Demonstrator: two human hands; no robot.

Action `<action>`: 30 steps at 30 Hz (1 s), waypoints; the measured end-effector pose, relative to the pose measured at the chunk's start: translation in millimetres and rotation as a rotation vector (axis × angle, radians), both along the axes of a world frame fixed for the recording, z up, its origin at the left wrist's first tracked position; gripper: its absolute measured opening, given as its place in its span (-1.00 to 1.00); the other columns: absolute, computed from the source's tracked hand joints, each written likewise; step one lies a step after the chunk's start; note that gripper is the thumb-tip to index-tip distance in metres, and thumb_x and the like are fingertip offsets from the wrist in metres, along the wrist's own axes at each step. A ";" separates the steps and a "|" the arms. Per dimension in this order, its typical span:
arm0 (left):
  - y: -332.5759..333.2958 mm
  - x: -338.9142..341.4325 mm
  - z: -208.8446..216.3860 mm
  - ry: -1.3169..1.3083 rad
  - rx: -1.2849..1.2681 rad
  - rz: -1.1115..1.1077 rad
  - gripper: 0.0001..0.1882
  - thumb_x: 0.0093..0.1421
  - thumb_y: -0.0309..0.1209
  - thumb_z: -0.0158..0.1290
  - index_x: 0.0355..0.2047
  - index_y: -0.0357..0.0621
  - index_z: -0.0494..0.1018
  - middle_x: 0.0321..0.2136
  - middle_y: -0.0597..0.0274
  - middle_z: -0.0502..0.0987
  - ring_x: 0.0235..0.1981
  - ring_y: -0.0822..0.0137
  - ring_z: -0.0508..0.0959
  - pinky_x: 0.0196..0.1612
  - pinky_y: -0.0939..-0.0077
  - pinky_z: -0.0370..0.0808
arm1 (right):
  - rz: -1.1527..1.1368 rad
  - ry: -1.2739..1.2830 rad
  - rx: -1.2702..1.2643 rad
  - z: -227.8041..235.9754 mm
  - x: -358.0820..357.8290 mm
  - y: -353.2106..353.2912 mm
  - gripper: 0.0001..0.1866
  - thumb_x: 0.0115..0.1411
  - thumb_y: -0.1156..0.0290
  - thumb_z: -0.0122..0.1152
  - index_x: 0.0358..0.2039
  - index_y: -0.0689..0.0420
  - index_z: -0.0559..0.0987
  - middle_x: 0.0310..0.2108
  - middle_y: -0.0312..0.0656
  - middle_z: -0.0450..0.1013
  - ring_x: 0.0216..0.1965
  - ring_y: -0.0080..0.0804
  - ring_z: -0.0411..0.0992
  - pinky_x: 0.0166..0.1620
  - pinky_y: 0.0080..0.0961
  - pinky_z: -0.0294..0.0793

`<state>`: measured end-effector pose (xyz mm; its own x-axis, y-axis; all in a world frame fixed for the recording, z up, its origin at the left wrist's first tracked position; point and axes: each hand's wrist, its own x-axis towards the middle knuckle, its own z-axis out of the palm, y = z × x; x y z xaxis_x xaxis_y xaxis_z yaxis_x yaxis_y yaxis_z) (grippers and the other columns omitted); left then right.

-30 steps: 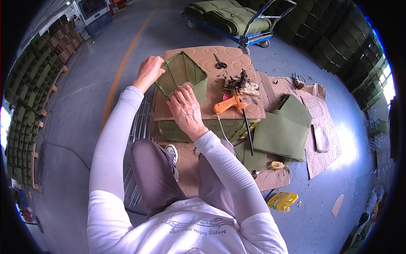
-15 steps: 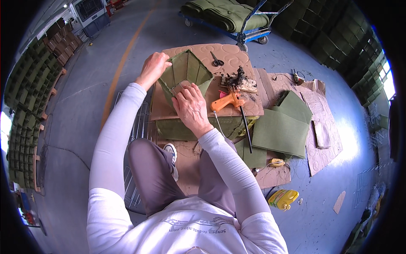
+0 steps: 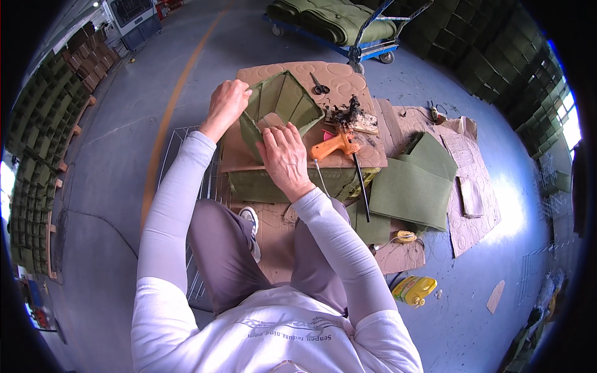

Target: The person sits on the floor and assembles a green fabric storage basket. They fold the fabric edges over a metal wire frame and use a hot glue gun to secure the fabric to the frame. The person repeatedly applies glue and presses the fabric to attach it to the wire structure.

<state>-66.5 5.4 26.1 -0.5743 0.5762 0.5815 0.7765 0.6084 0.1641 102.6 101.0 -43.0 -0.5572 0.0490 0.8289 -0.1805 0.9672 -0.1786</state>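
A green felt box (image 3: pixel 285 96) with several angled sides and a dark-lined inside sits tilted on a cardboard-topped work surface. My right hand (image 3: pixel 286 158) grips its near wall, fingers bent over the rim and the thumb on the outer side. At the box's far left rim, my left hand (image 3: pixel 227 107) is closed in a pinch; what its fingertips hold is too small to make out. Right of the box lies an orange glue gun (image 3: pixel 334 147) with a black glue stick in it, close to a board (image 3: pixel 360 123) covered in dark glue residue.
Black scissors (image 3: pixel 319 86) lie behind the box on the cardboard sheet (image 3: pixel 273 69). Green felt pieces (image 3: pixel 413 193) are piled at the right, near a yellow bottle (image 3: pixel 415 290) on the floor. A blue cart (image 3: pixel 373 48) with felt stands ahead. A wire rack (image 3: pixel 198 273) is beside my leg.
The box has shifted slightly right and turned a little, with my right hand moving along on its near rim. My left hand stays pinched at almost the same place.
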 end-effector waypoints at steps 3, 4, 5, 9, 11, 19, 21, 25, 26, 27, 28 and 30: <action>5.4 4.8 3.5 -0.060 -0.060 -0.021 -0.79 0.19 -0.34 0.14 -0.48 -0.24 0.55 -0.56 -0.14 0.55 -0.38 -0.17 0.59 -0.23 0.02 0.53 | 0.001 -0.034 -0.022 -3.2 1.0 1.6 -0.78 0.14 0.36 0.23 -0.24 0.17 0.49 -0.34 -0.17 0.47 -0.15 -0.23 0.46 0.18 -0.19 0.34; 6.0 6.4 6.5 -0.084 -0.073 -0.030 -0.79 0.19 -0.33 0.15 -0.47 -0.24 0.56 -0.56 -0.14 0.55 -0.38 -0.17 0.59 -0.23 0.02 0.53 | 0.001 -0.048 -0.031 -3.8 1.5 2.7 -0.80 0.14 0.37 0.23 -0.26 0.16 0.49 -0.35 -0.18 0.47 -0.17 -0.24 0.47 0.16 -0.19 0.36; 4.3 8.0 9.6 -0.178 -0.064 -0.040 -0.79 0.18 -0.31 0.17 -0.41 -0.23 0.56 -0.54 -0.12 0.56 -0.36 -0.15 0.60 -0.23 0.05 0.53 | 0.005 -0.051 -0.030 -4.3 2.0 3.2 -0.81 0.14 0.37 0.22 -0.26 0.16 0.49 -0.36 -0.17 0.47 -0.18 -0.24 0.47 0.16 -0.19 0.36; 3.6 14.4 7.6 -0.238 0.092 -0.104 -0.73 0.14 -0.35 0.22 -0.18 -0.21 0.55 -0.37 -0.02 0.60 -0.20 -0.04 0.62 -0.12 0.17 0.54 | 0.027 -0.052 -0.032 -4.2 2.9 2.9 -0.83 0.15 0.39 0.22 -0.28 0.15 0.48 -0.39 -0.17 0.47 -0.19 -0.23 0.48 0.15 -0.19 0.37; 6.5 8.9 4.0 -0.085 0.133 -0.181 -0.66 0.11 -0.43 0.24 -0.08 -0.20 0.53 -0.22 0.04 0.60 -0.09 0.02 0.59 -0.04 0.23 0.53 | 0.039 -0.051 -0.037 -4.3 1.8 1.0 -0.84 0.15 0.40 0.22 -0.29 0.15 0.48 -0.39 -0.17 0.47 -0.19 -0.23 0.48 0.15 -0.19 0.37; 57.6 0.5 19.7 -0.050 -0.099 -0.180 -0.49 0.04 -0.58 0.22 0.06 -0.15 0.46 -0.04 0.00 0.55 0.03 0.03 0.54 0.05 0.23 0.52 | 0.046 -0.017 -0.037 -7.2 -1.7 -1.3 -0.85 0.14 0.41 0.22 -0.34 0.13 0.44 -0.46 -0.18 0.43 -0.25 -0.23 0.47 0.14 -0.19 0.37; 64.7 1.0 19.7 -0.085 -0.229 -0.082 -0.47 0.03 -0.60 0.21 0.07 -0.14 0.46 -0.06 -0.03 0.57 0.00 0.00 0.55 0.04 0.21 0.53 | 0.049 -0.016 -0.040 -7.9 -1.9 -0.2 -0.85 0.15 0.41 0.22 -0.35 0.13 0.43 -0.47 -0.18 0.42 -0.27 -0.23 0.46 0.14 -0.19 0.37; 61.5 -8.8 8.7 -0.027 -0.203 -0.128 -0.46 0.04 -0.64 0.17 0.08 -0.13 0.45 -0.06 -0.05 0.57 0.00 -0.04 0.55 0.03 0.19 0.53 | 0.053 -0.022 -0.043 -8.8 -2.6 0.1 -0.86 0.15 0.41 0.21 -0.35 0.13 0.43 -0.48 -0.18 0.41 -0.30 -0.22 0.44 0.13 -0.19 0.37; 59.2 -12.1 6.6 -0.030 -0.152 -0.177 -0.47 0.05 -0.65 0.15 0.08 -0.13 0.45 -0.05 -0.05 0.57 0.00 -0.05 0.55 0.03 0.19 0.53 | 0.053 -0.024 -0.042 -9.0 -2.8 0.0 -0.86 0.15 0.41 0.21 -0.35 0.13 0.43 -0.49 -0.18 0.41 -0.31 -0.22 0.44 0.12 -0.19 0.37; 57.8 -9.1 12.0 -0.105 -0.174 -0.173 -0.48 0.06 -0.67 0.11 0.09 -0.13 0.45 -0.02 -0.02 0.56 0.01 -0.06 0.54 0.06 0.19 0.52 | 0.062 -0.016 -0.050 -9.3 -3.4 0.1 -0.87 0.16 0.42 0.20 -0.35 0.14 0.43 -0.49 -0.18 0.41 -0.30 -0.21 0.44 0.12 -0.19 0.37; 58.4 -10.2 10.3 -0.074 -0.138 -0.220 -0.47 0.07 -0.68 0.10 0.10 -0.13 0.44 -0.02 -0.02 0.56 0.01 -0.05 0.54 0.06 0.19 0.52 | 0.061 -0.010 -0.052 -9.4 -3.2 0.7 -0.87 0.17 0.42 0.19 -0.35 0.14 0.43 -0.49 -0.17 0.41 -0.30 -0.21 0.44 0.12 -0.19 0.37; 56.6 -13.9 5.2 -0.011 -0.066 -0.305 -0.45 0.07 -0.70 0.07 0.12 -0.12 0.43 -0.02 -0.02 0.56 0.01 -0.05 0.54 0.06 0.19 0.52 | 0.066 0.005 -0.055 -8.1 -3.4 -0.3 -0.87 0.17 0.42 0.18 -0.35 0.14 0.43 -0.49 -0.17 0.41 -0.30 -0.21 0.44 0.12 -0.19 0.37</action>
